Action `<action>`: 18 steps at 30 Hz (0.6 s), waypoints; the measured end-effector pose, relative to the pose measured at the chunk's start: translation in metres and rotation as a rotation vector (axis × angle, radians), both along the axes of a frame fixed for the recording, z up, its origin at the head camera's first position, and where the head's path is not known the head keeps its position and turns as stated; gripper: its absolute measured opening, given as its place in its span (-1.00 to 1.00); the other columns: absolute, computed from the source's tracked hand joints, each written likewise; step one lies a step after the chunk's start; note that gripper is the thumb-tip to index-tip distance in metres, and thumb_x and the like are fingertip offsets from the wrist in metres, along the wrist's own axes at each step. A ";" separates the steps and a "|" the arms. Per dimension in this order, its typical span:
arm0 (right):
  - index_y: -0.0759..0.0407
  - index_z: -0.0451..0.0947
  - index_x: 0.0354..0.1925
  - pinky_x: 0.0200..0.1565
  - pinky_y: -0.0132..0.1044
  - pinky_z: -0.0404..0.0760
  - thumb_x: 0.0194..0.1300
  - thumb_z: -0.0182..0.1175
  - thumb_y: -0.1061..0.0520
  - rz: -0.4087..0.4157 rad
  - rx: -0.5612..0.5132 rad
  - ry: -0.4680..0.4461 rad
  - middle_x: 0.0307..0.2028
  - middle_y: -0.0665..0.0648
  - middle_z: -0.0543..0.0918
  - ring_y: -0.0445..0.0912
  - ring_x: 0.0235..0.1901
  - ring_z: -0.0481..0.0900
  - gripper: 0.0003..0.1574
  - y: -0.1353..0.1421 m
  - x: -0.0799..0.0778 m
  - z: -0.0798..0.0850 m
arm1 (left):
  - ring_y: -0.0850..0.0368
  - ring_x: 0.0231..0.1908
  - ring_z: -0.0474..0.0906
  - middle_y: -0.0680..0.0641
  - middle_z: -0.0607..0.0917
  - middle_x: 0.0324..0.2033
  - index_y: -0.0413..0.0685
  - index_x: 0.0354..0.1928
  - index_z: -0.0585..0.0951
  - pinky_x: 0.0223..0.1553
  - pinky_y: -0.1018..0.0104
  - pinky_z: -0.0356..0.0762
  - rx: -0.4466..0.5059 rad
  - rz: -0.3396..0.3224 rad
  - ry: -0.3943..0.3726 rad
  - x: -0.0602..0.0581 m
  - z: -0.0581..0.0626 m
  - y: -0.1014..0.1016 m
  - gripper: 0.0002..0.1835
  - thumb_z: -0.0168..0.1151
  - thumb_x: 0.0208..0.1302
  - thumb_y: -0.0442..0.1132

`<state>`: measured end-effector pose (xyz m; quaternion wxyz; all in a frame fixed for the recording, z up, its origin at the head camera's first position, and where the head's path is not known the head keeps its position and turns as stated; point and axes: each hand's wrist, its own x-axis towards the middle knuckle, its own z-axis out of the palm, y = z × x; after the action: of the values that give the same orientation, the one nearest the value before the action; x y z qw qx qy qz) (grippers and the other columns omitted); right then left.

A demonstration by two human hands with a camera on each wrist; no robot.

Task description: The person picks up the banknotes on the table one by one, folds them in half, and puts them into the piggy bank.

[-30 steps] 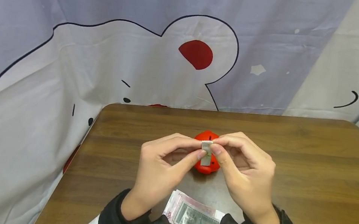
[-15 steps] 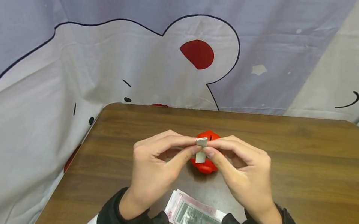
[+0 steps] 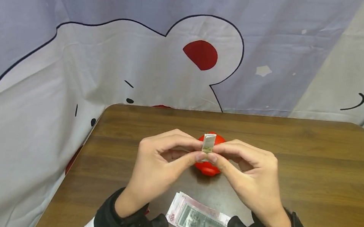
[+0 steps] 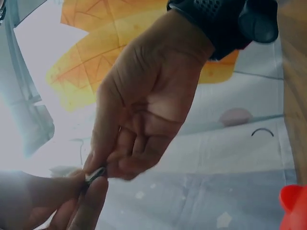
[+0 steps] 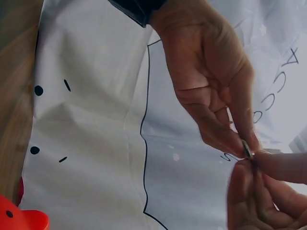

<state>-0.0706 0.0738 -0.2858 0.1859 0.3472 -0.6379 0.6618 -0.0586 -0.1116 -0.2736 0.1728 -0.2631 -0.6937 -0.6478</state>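
My left hand (image 3: 160, 166) and right hand (image 3: 253, 171) meet over the middle of the table, thumb and fingertips pinching a small folded banknote (image 3: 209, 142) from either side. It is a narrow pale-green strip standing upright between them, partly hidden by the fingers. In the left wrist view only a thin edge of the folded banknote (image 4: 97, 174) shows between the fingertips. Behind the hands sits a round red piggy bank (image 3: 208, 169), mostly covered by them in the head view.
Pinkish banknotes (image 3: 173, 213) lie stacked near the wrists, with a glossy grey-green rectangle (image 3: 200, 225) on top. The brown wooden table (image 3: 315, 177) reaches back to a printed curtain (image 3: 113, 54).
The folded banknote has risen between the fingers; more of it now stands above the fingertips and less hangs below. Both hands have shifted slightly, still pinching it.
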 end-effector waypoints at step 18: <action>0.37 0.68 -0.29 -0.30 -0.40 0.75 -0.06 0.42 0.57 0.026 0.106 -0.075 -0.36 0.05 0.73 -0.17 -0.38 0.67 -0.68 0.005 -0.006 -0.001 | 0.15 -0.37 0.70 -0.23 0.77 -0.39 -0.34 -0.24 0.77 -0.29 0.27 0.78 -0.073 0.024 -0.020 -0.006 -0.005 0.000 -0.80 0.45 0.03 -0.54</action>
<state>-0.0762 0.0786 -0.2864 0.1346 0.3396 -0.6743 0.6418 -0.0646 -0.1115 -0.2782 0.1639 -0.2544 -0.7218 -0.6224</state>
